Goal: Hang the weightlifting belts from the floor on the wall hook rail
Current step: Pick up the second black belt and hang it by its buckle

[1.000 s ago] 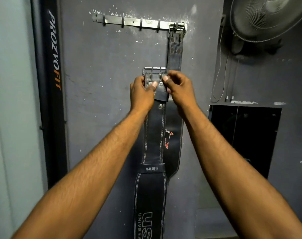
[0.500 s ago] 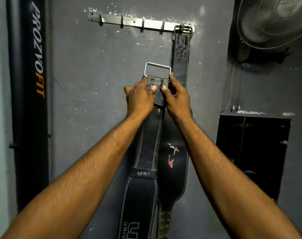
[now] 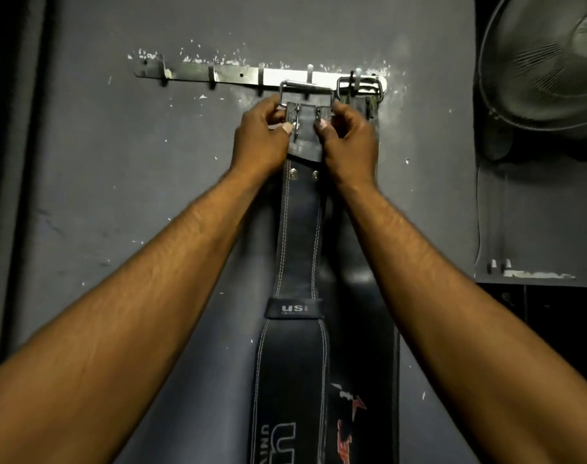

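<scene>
A black leather belt (image 3: 299, 236) with white stitching and a "USI" loop hangs down the grey wall from my grip. My left hand (image 3: 260, 137) and my right hand (image 3: 350, 139) both pinch its top end just under the steel buckle (image 3: 306, 90). The buckle frame is level with the metal hook rail (image 3: 232, 75), over the second hook from the right; I cannot tell whether it is caught on it. A second black belt (image 3: 362, 363) with a red logo hangs from the rightmost hook by its buckle (image 3: 360, 87), mostly behind the first belt and my right arm.
Several bare hooks stick out along the left part of the rail. A wall fan (image 3: 546, 61) is mounted at the upper right, with a cord running down to a dark cabinet (image 3: 536, 306). A black vertical post (image 3: 4, 162) stands at the far left.
Both hands have raised the belt's buckle from mid-wall up to the level of the hook rail. The view has moved closer to the wall.
</scene>
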Demonstrator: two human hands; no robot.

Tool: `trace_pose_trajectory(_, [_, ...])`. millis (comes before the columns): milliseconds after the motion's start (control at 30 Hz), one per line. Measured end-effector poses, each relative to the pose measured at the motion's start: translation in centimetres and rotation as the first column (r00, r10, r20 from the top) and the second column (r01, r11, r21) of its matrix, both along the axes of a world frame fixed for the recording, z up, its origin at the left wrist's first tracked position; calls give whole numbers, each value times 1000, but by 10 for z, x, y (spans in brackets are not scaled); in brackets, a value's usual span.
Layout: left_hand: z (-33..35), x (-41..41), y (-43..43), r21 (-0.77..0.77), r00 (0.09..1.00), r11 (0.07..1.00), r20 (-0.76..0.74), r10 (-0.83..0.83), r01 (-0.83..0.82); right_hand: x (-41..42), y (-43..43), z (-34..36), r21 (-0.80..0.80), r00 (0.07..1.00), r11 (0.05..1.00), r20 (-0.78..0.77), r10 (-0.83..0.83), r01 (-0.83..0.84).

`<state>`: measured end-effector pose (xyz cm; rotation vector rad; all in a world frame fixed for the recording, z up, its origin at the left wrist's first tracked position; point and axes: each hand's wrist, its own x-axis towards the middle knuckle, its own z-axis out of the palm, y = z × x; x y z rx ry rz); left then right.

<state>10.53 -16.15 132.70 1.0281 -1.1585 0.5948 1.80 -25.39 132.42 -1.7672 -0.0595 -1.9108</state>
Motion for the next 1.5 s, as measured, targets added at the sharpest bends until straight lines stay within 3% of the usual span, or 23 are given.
trace_pose_trajectory(200, [65, 37, -26, -30, 993, 999, 114, 27, -24, 15, -18, 57, -96, 990, 985, 23, -139, 141])
trace_pose_trajectory(433, [86, 48, -36, 54, 994, 994, 66, 92, -95, 19, -24, 88, -122, 897, 926, -231, -377, 358])
trace_pose_trajectory(533, [66, 51, -37, 74, 990, 991, 89, 109, -115, 19, -26, 76, -154, 863, 895, -240, -445, 419])
trace_pose_trajectory(633, [40, 50, -37, 71, 994, 994, 76, 77, -82, 20, -25, 48, -170, 894, 908, -178, -411, 383])
trace_pose_trajectory(800, [-2, 37, -34, 86, 983, 982, -95, -160, 168, 20, -18, 10, -112, 944, 953, -143, -296, 282])
trace_pose_trajectory(967, [-67, 29, -18, 148, 910, 922, -276, -309, 357, -1, -16, -45, 92, 932, 977, -330, -153, 193])
trace_pose_trajectory(1133, [-141, 28, -1, 340, 899, 878, -393, -193, 338, -17, -21, -108, 263, 808, 960, -584, 80, 95])
trace_pose_trajectory(1267, [-178, 18, 7, 400, 896, 836, -387, -218, 376, -24, -18, -149, 326, 781, 945, -598, 178, 34])
trace_pose_trajectory(1367, [-187, 13, 5, 403, 918, 852, -344, -197, 334, -16, -19, -165, 270, 803, 961, -585, 112, 62])
trace_pose_trajectory(1500, [-192, 13, 2, 397, 959, 911, -284, 5, 113, -11, -10, -177, 185, 850, 967, -524, -55, 177])
